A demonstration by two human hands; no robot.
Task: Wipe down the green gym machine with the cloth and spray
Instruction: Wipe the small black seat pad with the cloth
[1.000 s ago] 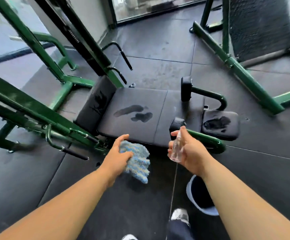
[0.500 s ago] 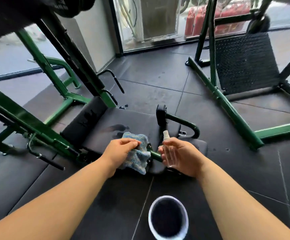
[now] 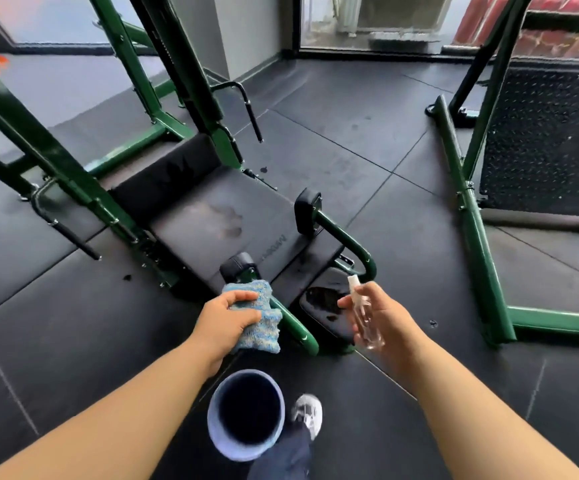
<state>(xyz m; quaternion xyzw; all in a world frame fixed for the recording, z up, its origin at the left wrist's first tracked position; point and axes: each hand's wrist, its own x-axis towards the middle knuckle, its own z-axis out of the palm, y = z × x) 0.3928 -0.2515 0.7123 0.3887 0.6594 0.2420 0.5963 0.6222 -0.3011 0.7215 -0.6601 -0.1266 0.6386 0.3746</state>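
The green gym machine point(image 3: 56, 168) lies low in front of me, with a black padded bench point(image 3: 212, 216) that shows faint damp marks. My left hand point(image 3: 222, 323) grips a blue knitted cloth point(image 3: 258, 315) and presses it against the near green tube point(image 3: 298, 330) of the frame. My right hand point(image 3: 381, 317) holds a small clear spray bottle point(image 3: 362, 315) upright, nozzle up, just right of a small black pad point(image 3: 322, 306) that has a wet patch on it.
A pale bucket point(image 3: 243, 441) stands on the black rubber floor below my hands, next to my white shoe point(image 3: 309, 412). A second green frame point(image 3: 471, 220) with a black textured plate point(image 3: 544, 140) stands to the right. Handles point(image 3: 250, 112) stick out from the machine's uprights.
The view has pulled back and up. My left hand has slid the cloth from the bench pad down onto the near green tube. My right hand with the bottle has drifted right.
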